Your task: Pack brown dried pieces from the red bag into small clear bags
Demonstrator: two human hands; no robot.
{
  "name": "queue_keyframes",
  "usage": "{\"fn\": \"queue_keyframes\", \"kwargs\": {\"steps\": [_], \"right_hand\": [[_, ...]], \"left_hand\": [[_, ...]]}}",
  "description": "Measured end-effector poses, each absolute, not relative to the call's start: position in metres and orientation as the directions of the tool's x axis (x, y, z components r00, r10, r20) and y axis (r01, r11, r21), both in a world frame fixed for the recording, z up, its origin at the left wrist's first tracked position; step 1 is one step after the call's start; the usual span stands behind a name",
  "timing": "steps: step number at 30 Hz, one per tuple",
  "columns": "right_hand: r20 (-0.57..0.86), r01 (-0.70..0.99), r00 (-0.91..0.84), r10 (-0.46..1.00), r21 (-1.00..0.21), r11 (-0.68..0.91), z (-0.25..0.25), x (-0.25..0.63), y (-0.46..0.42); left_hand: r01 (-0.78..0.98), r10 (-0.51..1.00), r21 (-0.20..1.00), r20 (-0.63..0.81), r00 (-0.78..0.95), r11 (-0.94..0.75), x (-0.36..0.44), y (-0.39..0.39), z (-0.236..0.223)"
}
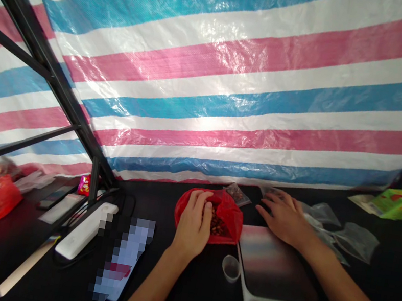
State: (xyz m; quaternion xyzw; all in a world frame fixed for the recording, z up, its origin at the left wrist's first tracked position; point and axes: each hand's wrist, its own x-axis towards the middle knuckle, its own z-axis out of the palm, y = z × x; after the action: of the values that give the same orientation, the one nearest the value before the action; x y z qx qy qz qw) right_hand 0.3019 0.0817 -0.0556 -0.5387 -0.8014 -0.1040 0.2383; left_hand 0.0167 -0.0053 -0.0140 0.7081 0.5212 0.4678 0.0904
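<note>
A person's left hand (194, 222) rests over the left side of a red bag (234, 229), fingers close together; from where I stand, I cannot tell whether they pinch anything. Brown pieces (217, 224) lie inside the bag, just right of those fingertips. The right hand (284, 218) hovers just beyond the far edge of a scale (277, 270), fingers spread apart. Work appears only partway along: one small clear packet (237, 193) behind the bag already contains brownish bits, while clear bags (358, 241) near the right forearm look unfilled.
</note>
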Motion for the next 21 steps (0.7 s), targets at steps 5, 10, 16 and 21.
{"fn": "queue_keyframes", "kwargs": {"steps": [5, 10, 16, 21], "right_hand": [[0.622, 0.917, -0.212, 0.754, -0.139, 0.373, -0.039, 0.303, 0.084], [0.703, 0.729, -0.301, 0.644, -0.267, 0.631, 0.002, 0.282, 0.064], [0.680, 0.543, -0.507, 0.530, -0.226, 0.809, 0.026, 0.235, 0.015], [0.629, 0.487, -0.602, 0.492, -0.199, 0.851, 0.029, 0.223, 0.000]], "left_hand": [[0.616, 0.828, 0.647, 0.560, 0.016, -0.449, 0.016, -0.006, -0.012], [0.332, 0.893, 0.844, 0.450, -0.007, -0.422, 0.024, -0.003, -0.015], [-0.164, 0.972, 0.962, 0.228, 0.056, -0.216, 0.028, 0.006, -0.016], [-0.346, 0.978, 0.929, 0.177, 0.109, -0.130, 0.024, 0.006, -0.011]]}}
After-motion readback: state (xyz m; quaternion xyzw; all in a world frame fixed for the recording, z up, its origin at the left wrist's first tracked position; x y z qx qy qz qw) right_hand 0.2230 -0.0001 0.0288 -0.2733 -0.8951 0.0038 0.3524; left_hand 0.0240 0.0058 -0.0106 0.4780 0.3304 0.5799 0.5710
